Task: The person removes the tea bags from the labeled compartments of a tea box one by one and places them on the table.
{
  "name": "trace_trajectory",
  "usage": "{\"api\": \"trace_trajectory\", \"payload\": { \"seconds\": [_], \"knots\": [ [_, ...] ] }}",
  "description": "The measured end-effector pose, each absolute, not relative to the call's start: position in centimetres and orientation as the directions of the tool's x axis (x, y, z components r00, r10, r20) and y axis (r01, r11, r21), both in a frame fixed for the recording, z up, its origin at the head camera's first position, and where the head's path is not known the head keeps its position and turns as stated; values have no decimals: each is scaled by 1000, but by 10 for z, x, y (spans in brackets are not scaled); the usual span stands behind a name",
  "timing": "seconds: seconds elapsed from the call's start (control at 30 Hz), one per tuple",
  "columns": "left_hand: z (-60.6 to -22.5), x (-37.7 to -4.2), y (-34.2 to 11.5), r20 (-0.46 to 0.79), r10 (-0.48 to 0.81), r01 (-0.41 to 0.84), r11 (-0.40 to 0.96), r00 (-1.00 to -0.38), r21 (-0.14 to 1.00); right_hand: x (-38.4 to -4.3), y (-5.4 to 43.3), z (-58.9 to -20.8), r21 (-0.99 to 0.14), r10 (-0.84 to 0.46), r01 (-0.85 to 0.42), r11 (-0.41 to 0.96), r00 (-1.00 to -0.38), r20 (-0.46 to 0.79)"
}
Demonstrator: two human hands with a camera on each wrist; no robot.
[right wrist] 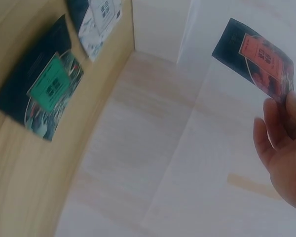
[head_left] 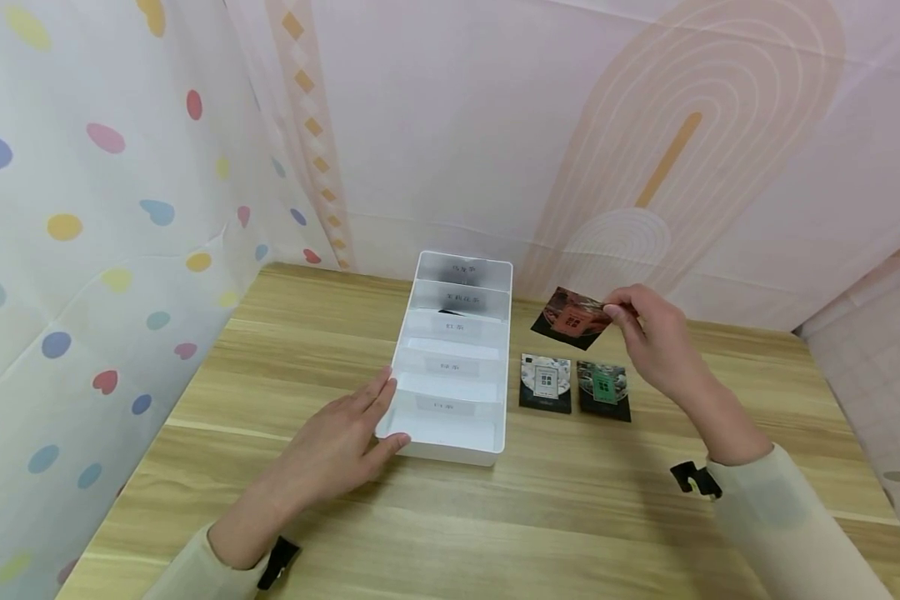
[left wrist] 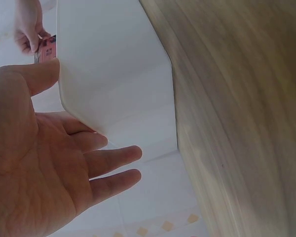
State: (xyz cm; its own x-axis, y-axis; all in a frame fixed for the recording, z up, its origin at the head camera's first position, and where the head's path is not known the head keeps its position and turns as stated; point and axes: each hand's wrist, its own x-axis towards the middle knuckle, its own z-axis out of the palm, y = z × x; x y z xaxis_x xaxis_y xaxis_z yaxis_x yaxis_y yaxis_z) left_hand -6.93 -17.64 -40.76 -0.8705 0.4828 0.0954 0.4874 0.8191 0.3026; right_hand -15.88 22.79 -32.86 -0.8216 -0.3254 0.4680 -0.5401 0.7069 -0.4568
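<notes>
From my end, I have the right hand [head_left: 651, 337] pinching the red packet [head_left: 570, 318] by one end, holding it up to the right of the white box [head_left: 450, 454]. The left hand [head_left: 337, 440] rests against the box's near left corner, fingers extended. The white packet [head_left: 545, 383] and green packet [head_left: 603, 390] lie side by side on the table [head_left: 435, 533]. A dark sliver [head_left: 452, 313] shows in one compartment; I can't make out what it is.
</notes>
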Motion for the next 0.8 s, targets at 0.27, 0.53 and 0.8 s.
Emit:
{"api": "trace_trajectory", "payload": {
  "seconds": [0.27,0.53,0.8],
  "knots": [
    [-408,-70,-176,91,484,487,819,-870,304,-155,248,-331,-472,-294,-519,713,-832,469],
    [-409,-70,-177,98,487,492,816,-868,303,-150,266,-334,-463,-274,-505,729,-835,477],
    [-409,-70,-177,103,493,499,813,-864,299,-147,289,-337,-482,-240,-444,755,-872,427]
  ]
}}
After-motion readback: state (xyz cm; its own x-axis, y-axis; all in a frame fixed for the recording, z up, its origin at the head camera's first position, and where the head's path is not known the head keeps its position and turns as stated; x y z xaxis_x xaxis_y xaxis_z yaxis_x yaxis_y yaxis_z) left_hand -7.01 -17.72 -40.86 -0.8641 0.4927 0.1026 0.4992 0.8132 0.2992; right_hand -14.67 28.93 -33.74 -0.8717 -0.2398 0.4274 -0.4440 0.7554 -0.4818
